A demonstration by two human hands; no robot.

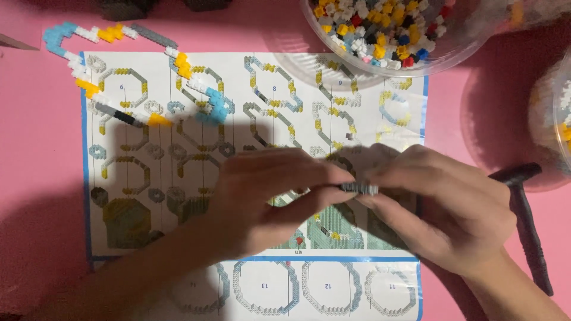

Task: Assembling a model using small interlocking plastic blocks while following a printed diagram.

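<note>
Both of my hands meet over the middle of the instruction sheet, pinching one small strip of grey micro-bricks between them. My left hand comes in from seven o'clock and clamps the strip's left end with thumb and fingertips; my right hand comes in from five o'clock and closes on its right end. The strip's long axis runs nine to three, level with the sheet, and it lies dead between the two grips, a shade nearer the right one. Motion blur hides exactly how the fingertips sit on it.

Off at three o'clock a black brick-separator tool lies on the pink worktop, well apart. Farther out, at eleven o'clock, a finished chain of white, blue, yellow and grey bricks loops across the sheet's upper left corner. At one o'clock stands a clear bowl of mixed loose bricks.
</note>
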